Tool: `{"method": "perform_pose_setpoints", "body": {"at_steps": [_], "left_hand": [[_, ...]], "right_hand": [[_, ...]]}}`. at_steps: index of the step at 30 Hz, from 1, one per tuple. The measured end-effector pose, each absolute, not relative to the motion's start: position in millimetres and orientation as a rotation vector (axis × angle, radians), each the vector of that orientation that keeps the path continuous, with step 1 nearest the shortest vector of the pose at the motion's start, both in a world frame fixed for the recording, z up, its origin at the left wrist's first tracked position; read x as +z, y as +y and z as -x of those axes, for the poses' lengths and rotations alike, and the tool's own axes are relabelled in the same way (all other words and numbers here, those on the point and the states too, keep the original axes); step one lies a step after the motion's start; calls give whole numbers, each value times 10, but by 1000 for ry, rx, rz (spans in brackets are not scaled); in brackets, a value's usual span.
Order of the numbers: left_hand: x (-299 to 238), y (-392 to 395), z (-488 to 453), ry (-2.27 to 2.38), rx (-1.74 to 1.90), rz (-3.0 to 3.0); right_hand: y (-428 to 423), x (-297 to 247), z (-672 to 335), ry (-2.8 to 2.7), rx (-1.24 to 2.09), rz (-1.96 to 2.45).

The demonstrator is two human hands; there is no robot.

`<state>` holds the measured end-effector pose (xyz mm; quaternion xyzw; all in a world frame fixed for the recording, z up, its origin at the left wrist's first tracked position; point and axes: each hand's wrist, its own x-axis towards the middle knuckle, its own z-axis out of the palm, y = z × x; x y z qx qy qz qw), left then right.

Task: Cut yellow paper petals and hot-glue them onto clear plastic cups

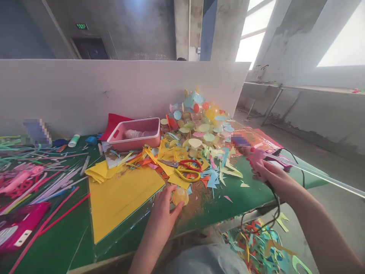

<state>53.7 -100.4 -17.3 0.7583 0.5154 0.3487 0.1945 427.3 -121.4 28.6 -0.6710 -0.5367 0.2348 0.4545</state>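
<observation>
Steadily, a translucent yellow plastic dome (180, 196) is clamped by the curled fingers of the left hand (164, 209) near the green bench's front edge (228, 219), while a pink corded glue gun (261, 156) is gripped by the right hand (273, 177), its fingers wrapped closed around the grip.

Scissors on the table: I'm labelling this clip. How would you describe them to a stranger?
On the green table, find the pink plastic tray. Just in front, scissors lie on yellow paper scraps, set apart by their red and yellow loop handles.
</observation>
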Motion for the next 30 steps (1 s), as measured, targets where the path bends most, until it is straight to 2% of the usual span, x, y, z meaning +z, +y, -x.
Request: {"method": "perform_pose_setpoints", "body": {"at_steps": [3, 13, 19, 30], "left_hand": [[-173, -1010, -541, 1466, 974, -2133], [-157, -1014, -545, 1607, 974, -2315], [-214, -1009, -535, 1671, 992, -2371], [-248, -1005, -527, 1659, 1027, -2391]], "right_hand": [[-1293, 338, -4112, -1107, 904, 1547], [-1416, 327, -3240, -1341, 1225, 1591], [-1390, 221, -2894, -1541, 1293, 1556], [-1389, 251, -2851, -1678, 1196, 1600]]}}
